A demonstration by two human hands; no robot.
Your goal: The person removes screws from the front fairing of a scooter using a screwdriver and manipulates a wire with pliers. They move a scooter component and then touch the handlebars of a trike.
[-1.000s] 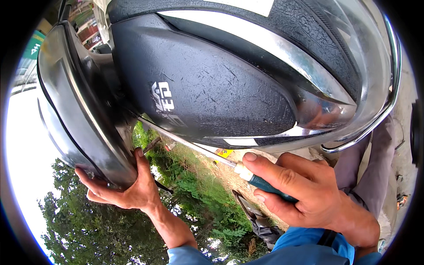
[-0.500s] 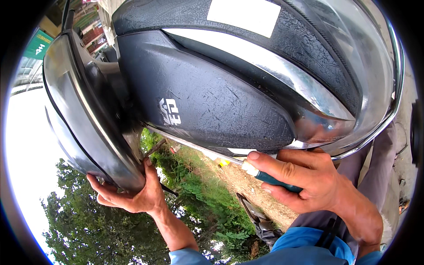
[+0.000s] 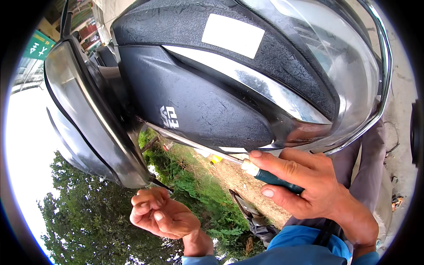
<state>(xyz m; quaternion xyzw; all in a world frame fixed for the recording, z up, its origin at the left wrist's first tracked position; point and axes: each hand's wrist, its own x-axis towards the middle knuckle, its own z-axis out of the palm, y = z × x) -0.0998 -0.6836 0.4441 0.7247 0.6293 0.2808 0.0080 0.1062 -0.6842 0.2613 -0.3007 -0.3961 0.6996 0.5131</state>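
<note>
A black scooter front panel (image 3: 207,101) with a chrome strip and a white sticker fills the upper view, seen from below. My right hand (image 3: 304,185) grips a screwdriver (image 3: 265,174) with a teal handle; its long shaft runs up left along the panel's lower edge toward the joint by the grey side cover (image 3: 88,119). My left hand (image 3: 161,214) hangs just under the lower tip of that side cover, fingers curled in; whether it holds something small I cannot tell.
The clear headlight lens (image 3: 340,57) curves along the upper right. Grass and trees (image 3: 110,221) and a dirt strip (image 3: 247,181) lie behind the hands. A green sign (image 3: 37,44) shows at the upper left. Blue sleeves enter from the lower edge.
My left hand has let go of the side cover's lower edge and dropped below it with fingers curled. The view has shifted closer to the panel; my right hand keeps the screwdriver in place.
</note>
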